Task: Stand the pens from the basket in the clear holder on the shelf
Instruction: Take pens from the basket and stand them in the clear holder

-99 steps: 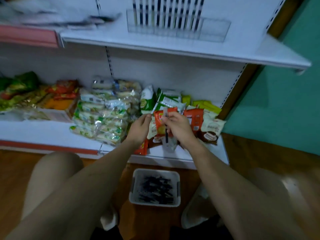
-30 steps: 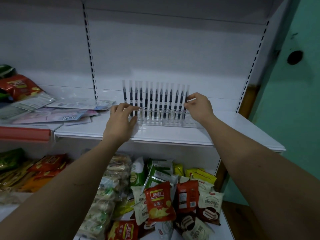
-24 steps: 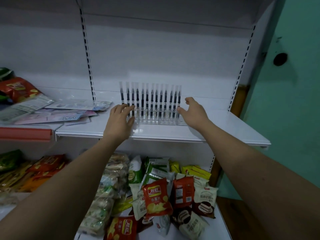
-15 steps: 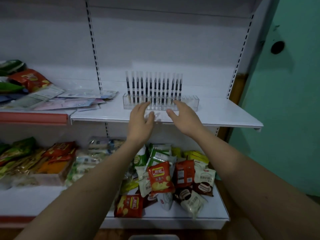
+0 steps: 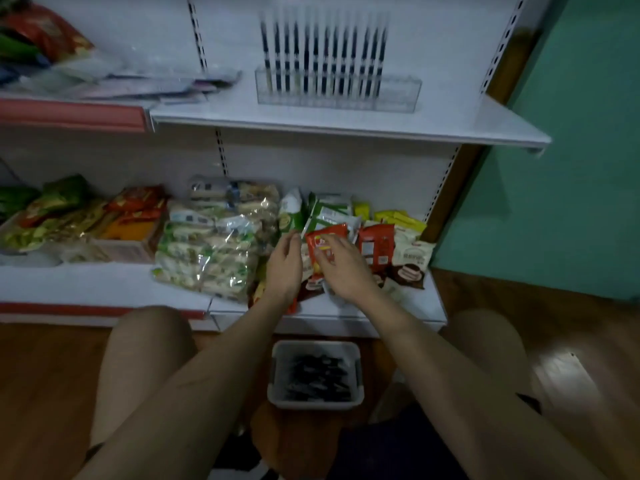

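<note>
Clear holder [image 5: 337, 93] with upright pens [image 5: 323, 53], grey basket [image 5: 315, 403] of pens, both hands [image 5: 284, 268] relaxed, empty

Dim light falls on white shelving [image 5: 346, 161], a teal wall [image 5: 571, 168] and wooden floor [image 5: 45, 375].

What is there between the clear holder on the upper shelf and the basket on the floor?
In the head view, the lower shelf's snack packets and both hands, left and right, lie between the clear holder and the basket.
</note>
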Demonstrator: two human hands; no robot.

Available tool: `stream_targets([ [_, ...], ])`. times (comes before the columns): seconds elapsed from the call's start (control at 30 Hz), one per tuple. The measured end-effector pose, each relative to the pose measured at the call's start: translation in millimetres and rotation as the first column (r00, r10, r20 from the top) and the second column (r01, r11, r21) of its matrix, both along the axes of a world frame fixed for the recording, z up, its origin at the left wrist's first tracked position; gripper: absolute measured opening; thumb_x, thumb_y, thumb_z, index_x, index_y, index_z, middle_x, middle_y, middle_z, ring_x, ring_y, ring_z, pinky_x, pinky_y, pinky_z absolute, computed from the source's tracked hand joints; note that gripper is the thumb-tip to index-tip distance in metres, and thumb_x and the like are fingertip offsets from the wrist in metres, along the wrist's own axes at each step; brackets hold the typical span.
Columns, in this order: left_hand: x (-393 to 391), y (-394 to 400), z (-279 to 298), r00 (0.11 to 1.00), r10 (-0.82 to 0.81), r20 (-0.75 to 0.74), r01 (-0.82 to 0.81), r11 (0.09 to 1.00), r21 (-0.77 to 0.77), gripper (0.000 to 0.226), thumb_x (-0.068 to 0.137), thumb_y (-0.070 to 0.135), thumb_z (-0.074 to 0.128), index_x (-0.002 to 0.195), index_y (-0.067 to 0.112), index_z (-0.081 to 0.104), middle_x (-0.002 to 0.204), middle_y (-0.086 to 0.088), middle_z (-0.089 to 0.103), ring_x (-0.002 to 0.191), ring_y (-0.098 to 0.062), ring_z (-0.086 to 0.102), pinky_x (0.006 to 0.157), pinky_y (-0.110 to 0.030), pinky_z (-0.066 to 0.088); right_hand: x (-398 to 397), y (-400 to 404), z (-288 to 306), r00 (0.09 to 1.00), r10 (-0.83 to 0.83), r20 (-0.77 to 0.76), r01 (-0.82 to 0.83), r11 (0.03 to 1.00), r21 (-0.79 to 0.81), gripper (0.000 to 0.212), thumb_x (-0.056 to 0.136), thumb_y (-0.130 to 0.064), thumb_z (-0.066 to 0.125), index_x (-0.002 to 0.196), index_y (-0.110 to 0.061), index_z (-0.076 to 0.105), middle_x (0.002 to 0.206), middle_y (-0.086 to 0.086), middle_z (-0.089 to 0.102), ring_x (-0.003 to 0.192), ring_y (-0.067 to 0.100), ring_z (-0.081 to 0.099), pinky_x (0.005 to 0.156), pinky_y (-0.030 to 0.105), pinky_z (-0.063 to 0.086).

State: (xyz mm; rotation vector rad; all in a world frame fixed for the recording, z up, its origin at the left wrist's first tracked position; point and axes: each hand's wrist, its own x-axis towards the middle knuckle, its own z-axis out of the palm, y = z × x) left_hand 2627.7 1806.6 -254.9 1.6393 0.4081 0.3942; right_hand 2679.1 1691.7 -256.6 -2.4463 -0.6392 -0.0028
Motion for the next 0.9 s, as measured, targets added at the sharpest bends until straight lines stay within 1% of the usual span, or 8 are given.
stream_targets([
  [0.1, -11.0, 0.2, -44.6, 0.991, -0.012, -0.136, 0.015, 1.0, 0.016, 0.04, 0.103, 0.037, 0.036, 0.133, 0.017, 0.054, 0.129, -0.002, 0.058, 0.118, -0.019, 0.053, 0.093, -0.027, 0.041, -7.5, -0.6, -40.4, 0.988, -0.005, -0.153, 0.001, 1.0, -0.026, 0.045, 0.102, -0.039, 0.042, 0.141, -0.017, 0.046, 0.142, 0.008, 0.048, 0.128, 0.028, 0.045, 0.103, 0.041, 0.041],
  [0.23, -18.8, 2.9, -90.5, 0.958, -0.007, -0.288, 0.012, 1.0, 0.015, 0.038, 0.104, 0.035, 0.036, 0.133, 0.018, 0.052, 0.121, 0.002, 0.054, 0.111, -0.014, 0.049, 0.088, -0.024, 0.032, -7.4, -5.2, -93.6, 0.933, -0.011, -0.359, -0.054, 0.984, -0.171, 0.051, 0.102, -0.041, 0.04, 0.145, -0.015, 0.04, 0.148, 0.008, 0.042, 0.133, 0.029, 0.041, 0.106, 0.043, 0.04],
  [0.37, -17.2, 10.5, -134.5, 0.892, -0.027, -0.452, 0.035, 0.999, 0.009, 0.045, 0.103, 0.04, 0.035, 0.141, 0.018, 0.044, 0.141, -0.003, 0.047, 0.131, -0.025, 0.042, 0.095, -0.027, 0.03, -2.7, -14.6, -149.2, 0.865, -0.052, -0.499, -0.091, 0.962, -0.256, 0.036, 0.101, -0.038, 0.045, 0.125, -0.013, 0.049, 0.119, 0.004, 0.057, 0.114, 0.029, 0.053, 0.091, 0.039, 0.046],
  [0.5, -10.2, 8.6, -170.2, 0.824, -0.114, -0.555, 0.098, 0.993, -0.059, 0.045, 0.102, 0.04, 0.039, 0.143, 0.021, 0.043, 0.145, -0.006, 0.045, 0.134, -0.028, 0.04, 0.103, -0.031, 0.031, -0.6, -24.8, -206.2, 0.8, -0.097, -0.592, -0.199, 0.888, -0.415, 0.038, 0.1, -0.035, 0.045, 0.126, -0.01, 0.056, 0.12, 0.01, 0.062, 0.108, 0.029, 0.058, 0.095, 0.041, 0.049],
  [0.6, -4.8, 7.2, -202.0, 0.766, -0.172, -0.619, 0.147, 0.985, -0.091, 0.042, 0.1, 0.042, 0.044, 0.136, 0.022, 0.049, 0.139, -0.008, 0.049, 0.125, -0.027, 0.047, 0.099, -0.032, 0.037, 5.6, -27.6, -240.2, 0.7, -0.098, -0.707, -0.34, 0.825, -0.451, 0.022, 0.101, -0.025, 0.044, 0.096, -0.013, 0.061, 0.091, 0.007, 0.059, 0.081, 0.021, 0.055, 0.08, 0.034, 0.049],
  [0.63, -4.3, 8.3, -214.6, 0.742, -0.175, -0.648, 0.153, 0.984, -0.091, 0.04, 0.1, 0.042, 0.044, 0.134, 0.022, 0.05, 0.139, -0.009, 0.049, 0.123, -0.028, 0.048, 0.1, -0.034, 0.039, 9.5, -26.1, -248.5, 0.676, -0.093, -0.731, -0.38, 0.805, -0.455, 0.027, 0.102, -0.022, 0.042, 0.078, -0.015, 0.054, 0.078, 0.004, 0.051, 0.069, 0.017, 0.047, 0.069, 0.03, 0.045],
  [0.7, -5.1, 9.4, -228.8, 0.697, -0.182, -0.694, 0.152, 0.983, -0.105, 0.039, 0.102, 0.039, 0.041, 0.134, 0.02, 0.051, 0.137, -0.008, 0.05, 0.121, -0.027, 0.049, 0.095, -0.033, 0.04, 16.9, -22.2, -259.3, 0.647, -0.1, -0.756, -0.422, 0.778, -0.465, 0.037, 0.103, -0.018, 0.041, 0.066, -0.017, 0.043, 0.068, 0.002, 0.041, 0.059, 0.014, 0.037, 0.059, 0.027, 0.036],
  [0.9, 7.0, 11.1, -258.4, 0.647, -0.178, -0.741, 0.096, 0.984, -0.152, 0.035, 0.105, 0.031, 0.036, 0.13, 0.013, 0.052, 0.112, -0.001, 0.053, 0.112, -0.026, 0.053, 0.085, -0.032, 0.041, 19.1, -9.7, -315.4, 0.594, -0.102, -0.798, -0.491, 0.74, -0.46, 0.013, 0.098, -0.019, 0.05, 0.09, -0.01, 0.054, 0.077, 0.004, 0.047, 0.067, 0.018, 0.045, 0.077, 0.034, 0.043],
])
